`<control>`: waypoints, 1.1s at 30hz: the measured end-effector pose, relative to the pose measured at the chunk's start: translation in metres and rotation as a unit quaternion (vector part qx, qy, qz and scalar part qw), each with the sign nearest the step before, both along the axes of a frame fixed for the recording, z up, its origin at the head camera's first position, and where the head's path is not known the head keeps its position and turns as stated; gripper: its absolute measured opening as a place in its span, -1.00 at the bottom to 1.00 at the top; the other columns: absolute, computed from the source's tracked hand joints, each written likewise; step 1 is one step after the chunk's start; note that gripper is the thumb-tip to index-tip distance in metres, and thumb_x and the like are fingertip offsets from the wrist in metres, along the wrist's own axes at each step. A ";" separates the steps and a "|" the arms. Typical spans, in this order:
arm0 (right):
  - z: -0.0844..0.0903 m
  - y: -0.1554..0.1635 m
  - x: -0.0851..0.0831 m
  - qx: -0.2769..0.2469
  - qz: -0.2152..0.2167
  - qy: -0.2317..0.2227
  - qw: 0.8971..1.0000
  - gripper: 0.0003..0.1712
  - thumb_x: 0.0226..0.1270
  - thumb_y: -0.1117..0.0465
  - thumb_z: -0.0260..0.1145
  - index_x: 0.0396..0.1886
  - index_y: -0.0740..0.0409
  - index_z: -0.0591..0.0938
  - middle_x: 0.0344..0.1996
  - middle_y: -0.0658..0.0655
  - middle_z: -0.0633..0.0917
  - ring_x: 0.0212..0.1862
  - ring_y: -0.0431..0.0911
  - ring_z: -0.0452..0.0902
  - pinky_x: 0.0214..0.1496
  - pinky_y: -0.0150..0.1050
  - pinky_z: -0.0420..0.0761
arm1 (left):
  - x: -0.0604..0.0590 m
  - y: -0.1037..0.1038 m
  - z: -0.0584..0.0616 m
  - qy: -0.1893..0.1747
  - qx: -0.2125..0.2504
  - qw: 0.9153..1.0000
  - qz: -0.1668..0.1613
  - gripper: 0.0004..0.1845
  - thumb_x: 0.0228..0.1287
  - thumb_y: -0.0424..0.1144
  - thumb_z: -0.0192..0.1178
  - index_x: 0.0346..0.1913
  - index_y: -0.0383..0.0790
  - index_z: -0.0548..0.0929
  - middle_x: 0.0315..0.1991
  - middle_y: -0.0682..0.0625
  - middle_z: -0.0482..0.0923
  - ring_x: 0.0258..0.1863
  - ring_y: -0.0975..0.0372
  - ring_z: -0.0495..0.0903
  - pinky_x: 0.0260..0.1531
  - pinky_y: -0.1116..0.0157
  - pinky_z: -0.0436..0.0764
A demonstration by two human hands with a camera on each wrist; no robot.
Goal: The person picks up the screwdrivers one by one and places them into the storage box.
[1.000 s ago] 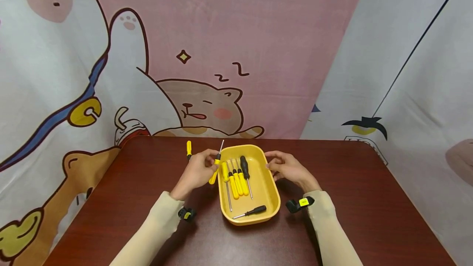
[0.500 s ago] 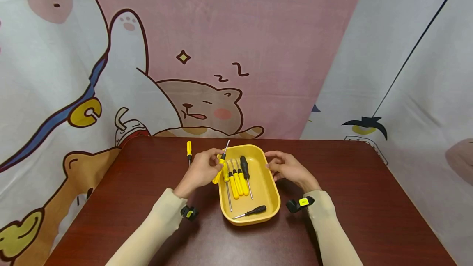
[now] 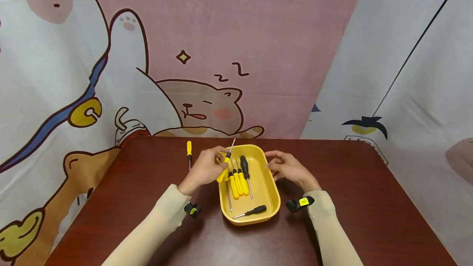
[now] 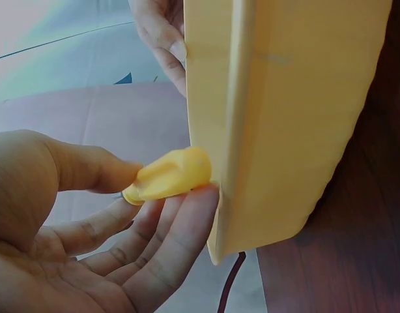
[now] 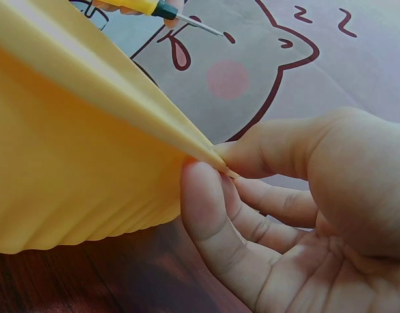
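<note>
Head view: your left hand [image 3: 204, 170] pinches a yellow screwdriver [image 3: 225, 166] over the yellow tray [image 3: 264, 200]. Your right hand [image 3: 288, 167] fingers [image 5: 210, 225] pinch the tray rim. No writing on the tools is legible.

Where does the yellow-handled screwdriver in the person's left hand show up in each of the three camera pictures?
Head view: the yellow-handled screwdriver is at centre, over the left rim of the yellow plastic tray, tip pointing away.
Left wrist view: only its yellow handle end shows, left of centre, pinched by the left hand.
Right wrist view: its collar and metal shaft sit at the top edge.
Shared landmark: the tray's rim, which the right hand pinches.
</note>
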State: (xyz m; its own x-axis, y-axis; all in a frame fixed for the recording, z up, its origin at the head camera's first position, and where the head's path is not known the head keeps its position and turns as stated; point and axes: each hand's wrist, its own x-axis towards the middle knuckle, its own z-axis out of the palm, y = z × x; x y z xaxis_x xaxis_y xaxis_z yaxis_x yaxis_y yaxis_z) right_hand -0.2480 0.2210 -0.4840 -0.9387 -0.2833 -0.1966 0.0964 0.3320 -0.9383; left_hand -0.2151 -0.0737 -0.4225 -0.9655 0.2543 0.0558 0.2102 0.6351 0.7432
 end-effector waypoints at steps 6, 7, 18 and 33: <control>0.000 0.000 0.000 0.000 0.000 -0.002 1.000 -0.41 0.40 0.26 0.35 0.40 0.16 0.46 -0.21 0.28 0.70 -0.38 0.00 0.65 -0.30 -0.16 0.79 | -0.002 0.006 0.000 -0.001 -0.003 1.000 -0.015 -0.58 0.29 -0.37 0.34 0.21 -0.24 0.64 -0.25 -0.10 0.64 -0.50 0.22 0.53 -0.56 0.35 0.53; 0.000 0.000 0.000 0.000 0.000 -0.002 1.000 -0.41 0.40 0.26 0.35 0.40 0.16 0.45 -0.21 0.28 0.70 -0.38 0.00 0.66 -0.29 -0.16 0.79 | -0.002 0.007 0.000 0.000 -0.003 1.000 -0.018 -0.58 0.28 -0.37 0.34 0.21 -0.25 0.64 -0.26 -0.11 0.64 -0.52 0.22 0.53 -0.57 0.36 0.52; -0.002 0.001 0.000 -0.003 0.007 0.002 1.000 -0.42 0.41 0.29 0.33 0.39 0.18 0.45 -0.23 0.28 0.70 -0.38 -0.01 0.65 -0.30 -0.16 0.78 | -0.004 0.023 -0.004 -0.046 0.013 0.998 -0.042 -0.57 0.26 -0.41 0.31 0.20 -0.29 0.63 -0.29 -0.13 0.60 -0.65 0.27 0.48 -0.65 0.40 0.52; 0.003 -0.001 0.001 -0.005 0.005 -0.005 1.000 -0.42 0.41 0.30 0.30 0.41 0.17 0.44 -0.22 0.25 0.71 -0.38 -0.02 0.65 -0.29 -0.16 0.78 | -0.013 0.041 -0.006 -0.133 0.047 0.988 -0.059 -0.57 0.33 -0.32 0.31 0.24 -0.26 0.61 -0.22 -0.15 0.62 -0.56 0.09 0.65 -0.38 -0.03 0.79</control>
